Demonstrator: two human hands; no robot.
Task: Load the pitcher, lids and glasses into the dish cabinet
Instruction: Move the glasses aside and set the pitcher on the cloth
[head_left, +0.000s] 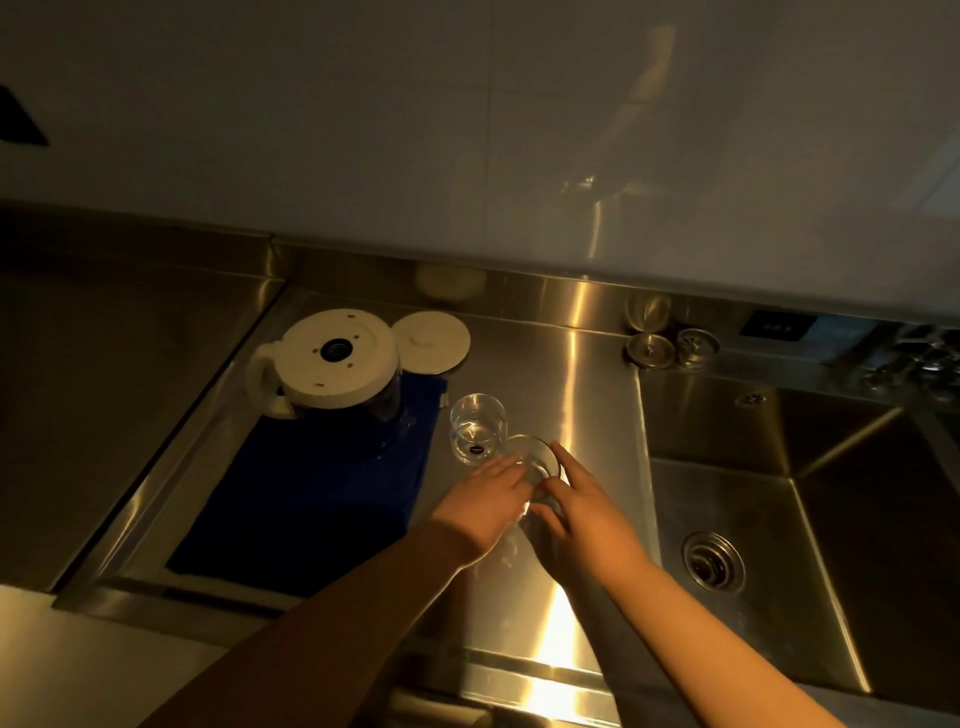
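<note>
**Both hands on near glass, second glass just behind**

Near glass (535, 467) sits on the steel counter (597, 395) by the sink-side edge, rim toward the back wall; whether it stands or tilts I can't tell. Left hand (483, 506) and right hand (582, 514) close on it from either side, fingers curled round it, equally near. Second glass (478, 426) stands upright just beyond-left, touching or nearly so, looks empty. Pitcher (332, 366) stands inverted on the blue mat (311, 493) toward the counter's back-left, base up. White lid (434, 342) lies flat beside it. Sink (779, 493) to the right holds only its drain. Cabinet not in view. Risk, my guess: lifting may knock the second glass.
</note>
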